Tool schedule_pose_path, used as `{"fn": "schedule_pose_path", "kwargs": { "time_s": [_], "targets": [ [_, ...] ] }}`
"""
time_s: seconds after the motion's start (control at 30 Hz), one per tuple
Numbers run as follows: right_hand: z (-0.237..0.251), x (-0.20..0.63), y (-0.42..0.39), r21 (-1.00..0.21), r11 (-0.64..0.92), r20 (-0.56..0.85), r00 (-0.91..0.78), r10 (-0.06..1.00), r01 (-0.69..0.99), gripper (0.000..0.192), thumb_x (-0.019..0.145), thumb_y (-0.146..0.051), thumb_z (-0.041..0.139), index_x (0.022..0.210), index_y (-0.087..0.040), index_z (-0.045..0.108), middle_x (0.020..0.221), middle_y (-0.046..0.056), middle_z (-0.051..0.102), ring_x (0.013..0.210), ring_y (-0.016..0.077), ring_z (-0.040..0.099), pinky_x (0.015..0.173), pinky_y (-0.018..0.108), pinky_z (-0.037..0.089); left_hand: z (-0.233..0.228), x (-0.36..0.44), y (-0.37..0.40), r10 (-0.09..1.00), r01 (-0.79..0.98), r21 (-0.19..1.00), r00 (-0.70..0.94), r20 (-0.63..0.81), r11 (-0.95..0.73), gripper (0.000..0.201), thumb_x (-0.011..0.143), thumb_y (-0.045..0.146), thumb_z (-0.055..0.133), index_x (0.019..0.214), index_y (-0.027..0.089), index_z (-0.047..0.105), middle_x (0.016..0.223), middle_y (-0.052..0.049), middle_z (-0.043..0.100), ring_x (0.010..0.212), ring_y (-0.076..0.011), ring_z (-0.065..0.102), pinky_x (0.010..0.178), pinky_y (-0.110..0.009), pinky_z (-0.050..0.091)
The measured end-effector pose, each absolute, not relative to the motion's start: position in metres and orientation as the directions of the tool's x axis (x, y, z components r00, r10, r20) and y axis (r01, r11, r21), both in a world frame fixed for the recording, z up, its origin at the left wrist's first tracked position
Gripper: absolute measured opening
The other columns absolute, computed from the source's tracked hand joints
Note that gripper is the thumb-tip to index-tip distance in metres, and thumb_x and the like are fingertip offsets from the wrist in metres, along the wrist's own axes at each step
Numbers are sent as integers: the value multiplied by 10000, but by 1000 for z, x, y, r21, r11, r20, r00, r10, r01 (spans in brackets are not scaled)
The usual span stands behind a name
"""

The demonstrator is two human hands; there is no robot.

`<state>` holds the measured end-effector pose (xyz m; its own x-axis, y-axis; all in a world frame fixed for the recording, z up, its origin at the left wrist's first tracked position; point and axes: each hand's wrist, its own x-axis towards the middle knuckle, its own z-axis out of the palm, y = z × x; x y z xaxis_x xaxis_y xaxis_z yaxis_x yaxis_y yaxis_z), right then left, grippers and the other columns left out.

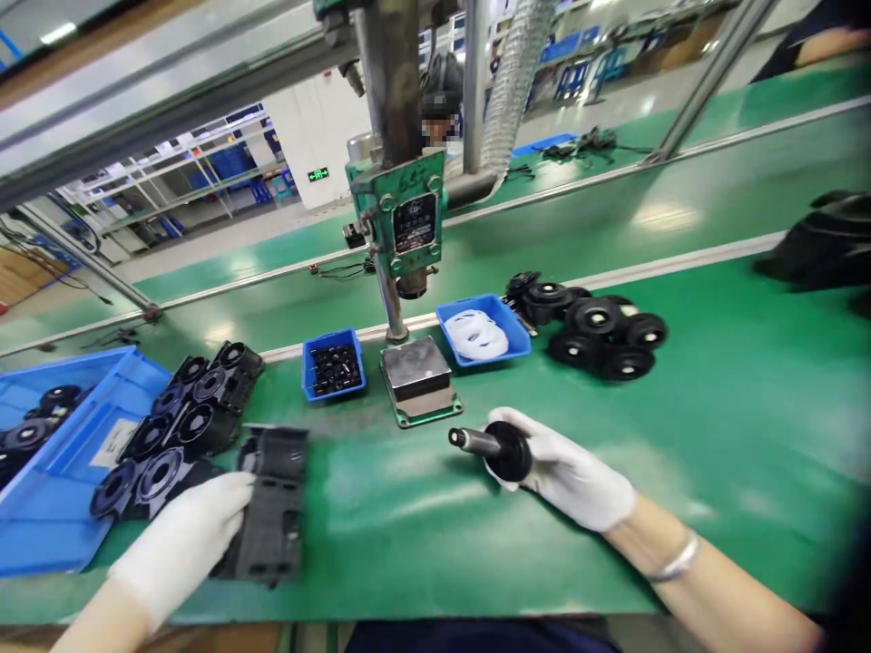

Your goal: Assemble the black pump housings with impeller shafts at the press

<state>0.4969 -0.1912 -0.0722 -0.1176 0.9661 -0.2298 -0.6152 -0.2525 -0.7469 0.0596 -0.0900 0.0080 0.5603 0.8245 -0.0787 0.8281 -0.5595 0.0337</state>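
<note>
Forearms are reaching in from the near edge of the green tabletop (pixel 714 426), both of your hands in white gloves. Your right arm is angling in from the lower right, a bracelet (pixel 673 562) sitting at the wrist, and your right hand (pixel 568 472) is clenching around a black wheel on a metal shaft (pixel 494 446); the shaft is pointing left, just clear of the tabletop, in front of the press base plate (pixel 418 379). Your left arm is coming in from the lower left, and your left hand (pixel 187 540) is lying with fingers curled over the left side of a black plastic housing (pixel 272 503) that is resting flat on the tabletop; whether it is gripping or only pressing, you cannot tell. Just left of that hand, black round housings (pixel 183 422) are lying piled beside a blue tray (pixel 47 521). Behind the press, a small blue bin of black parts (pixel 333 367) and a blue bin of white rings (pixel 483 331) are flanking the plate, with black wheels (pixel 602 331) heaped farther right.
</note>
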Motion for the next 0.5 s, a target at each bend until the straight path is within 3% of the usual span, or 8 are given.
{"fn": "schedule_pose_path", "kwargs": {
  "time_s": [0.1,0.17,0.33,0.4,0.5],
  "targets": [
    [-70,498,-192,-761,-237,-232,-88,969,-603,296,685,-265,715,955,-216,605,864,23,589,667,163,581,552,263,498,19,102,-74,800,823,-89,510,-317,-560,317,830,66,505,931,257,738,1058,-27,732,982,-190,690,946,-295,520],
    [-70,499,-192,-765,-234,-239,-73,968,-600,286,689,-271,720,948,-222,609,873,23,580,678,165,568,555,267,506,25,124,-67,826,842,-160,437,-357,-515,260,833,94,515,887,219,737,1030,-67,732,909,-226,709,882,-336,545],
    [-68,501,-192,-734,-237,-264,-54,963,-636,270,664,-259,720,914,-224,620,855,32,585,631,165,547,538,279,514,35,140,-88,915,888,-225,379,-140,-402,286,958,303,448,1132,243,666,1347,-74,593,1103,-257,651,933,-380,529],
    [-67,501,-192,-718,-237,-274,-48,961,-654,267,655,-255,716,904,-224,624,861,38,591,622,167,549,526,279,510,30,132,-105,913,889,-214,406,-47,-406,336,946,404,484,1223,256,604,1354,-78,582,1160,-265,616,937,-380,533],
    [-66,501,-192,-710,-237,-282,-41,959,-663,263,648,-252,721,891,-231,623,849,37,587,619,169,547,523,283,511,8,115,-127,911,893,-191,412,-18,-408,497,861,455,606,1312,269,509,1378,-116,541,1107,-308,637,842,-401,574]
  ]
}}
